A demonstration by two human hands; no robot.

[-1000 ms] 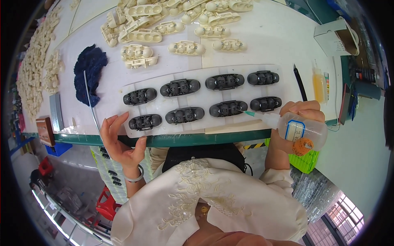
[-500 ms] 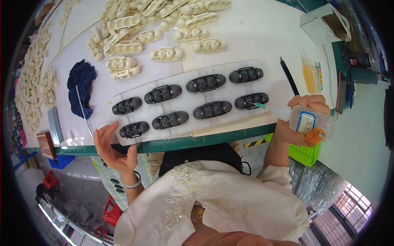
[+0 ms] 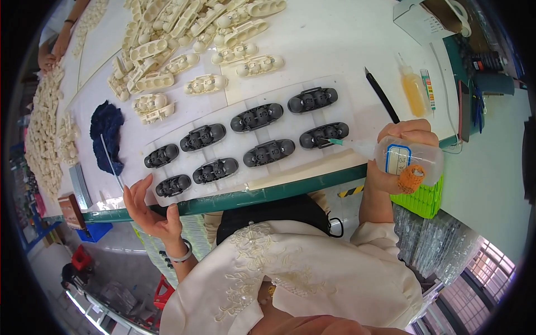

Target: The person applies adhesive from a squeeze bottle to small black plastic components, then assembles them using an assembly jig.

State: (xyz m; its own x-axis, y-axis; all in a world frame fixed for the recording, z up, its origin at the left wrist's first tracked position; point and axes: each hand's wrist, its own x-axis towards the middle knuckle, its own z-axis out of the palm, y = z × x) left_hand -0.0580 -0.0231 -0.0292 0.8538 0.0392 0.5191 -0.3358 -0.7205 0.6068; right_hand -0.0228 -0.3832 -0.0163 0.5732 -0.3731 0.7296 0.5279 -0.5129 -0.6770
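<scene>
My right hand [image 3: 410,134] grips a translucent squeeze bottle [image 3: 432,164] with a blue-edged label, an orange textured cover on the thumb. Its green needle tip [image 3: 335,142] reaches the rightmost black oblong part [image 3: 324,135] of the near row; whether it touches is too small to tell. Several such parts, each with rounded lumps, lie in two rows on a pale board [image 3: 357,128]. By the board's left end my left hand [image 3: 153,211] is open, fingers apart, beside the near-left black part [image 3: 173,186]. I cannot tell whether the fingertips touch the board.
Cream-coloured parts [image 3: 162,47] are heaped at the back. Left are a dark blue cloth [image 3: 106,137] with a thin rod [image 3: 110,159] on it and another person's hand [image 3: 47,60]. Right are a black pen [image 3: 381,95], a yellow-filled bottle [image 3: 414,92] and a white box [image 3: 424,22].
The whole view has shifted, so the table's things appear a little further left. The bottle's tip stays at the same black part. Another person's arm shows more at the far left.
</scene>
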